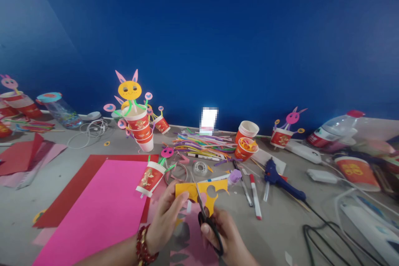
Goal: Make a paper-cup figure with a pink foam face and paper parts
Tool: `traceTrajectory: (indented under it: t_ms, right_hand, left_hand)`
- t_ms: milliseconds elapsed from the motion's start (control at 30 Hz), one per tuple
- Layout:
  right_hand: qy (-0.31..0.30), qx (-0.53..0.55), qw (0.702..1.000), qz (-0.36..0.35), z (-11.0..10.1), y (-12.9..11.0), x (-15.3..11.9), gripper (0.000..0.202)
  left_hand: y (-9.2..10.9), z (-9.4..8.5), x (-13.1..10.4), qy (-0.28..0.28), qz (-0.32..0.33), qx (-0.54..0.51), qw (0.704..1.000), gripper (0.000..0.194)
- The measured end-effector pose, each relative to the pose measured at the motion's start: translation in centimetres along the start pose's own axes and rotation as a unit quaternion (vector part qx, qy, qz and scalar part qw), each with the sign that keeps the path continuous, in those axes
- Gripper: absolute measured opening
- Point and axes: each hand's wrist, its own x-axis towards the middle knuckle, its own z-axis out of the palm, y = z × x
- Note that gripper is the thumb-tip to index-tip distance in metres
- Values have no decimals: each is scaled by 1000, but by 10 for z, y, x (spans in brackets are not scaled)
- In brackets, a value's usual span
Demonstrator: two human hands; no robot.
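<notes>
A piece of yellow paper (pixel 183 190) is pinched between the thumb and fingers of my left hand (pixel 165 214), which wears beaded bracelets at the wrist. A round hole and ragged cut edges show on the paper's right part. My right hand (pixel 226 232) grips black-handled scissors (pixel 210 226), fingers in the loops. The blades point up and away from me and meet the paper just right of my left thumb. Below both hands lies pink paper (pixel 199 253) with cut-out gaps. A red paper cup figure (pixel 151 178) with a pink head leans beside my left hand.
Pink and red sheets (pixel 102 199) cover the left front. Stacked cup figures (pixel 139 124) stand behind them. Pipe cleaners (pixel 202 145) lie along the back, near cups with yellow scraps (pixel 246 147). Right are markers (pixel 255 197), a blue glue gun (pixel 280 178) and its cord.
</notes>
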Motion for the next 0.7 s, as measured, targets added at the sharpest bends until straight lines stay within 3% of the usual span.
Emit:
traceTrajectory:
  t_ms: [167, 700]
  right_hand:
    - [-2, -11, 1000, -1, -1, 0, 1, 57]
    - [9, -62, 998, 19, -7, 1, 2, 63]
  left_hand:
    - [4, 1, 1, -27, -2, -21, 999, 21]
    - [1, -8, 6, -19, -52, -59, 997, 20]
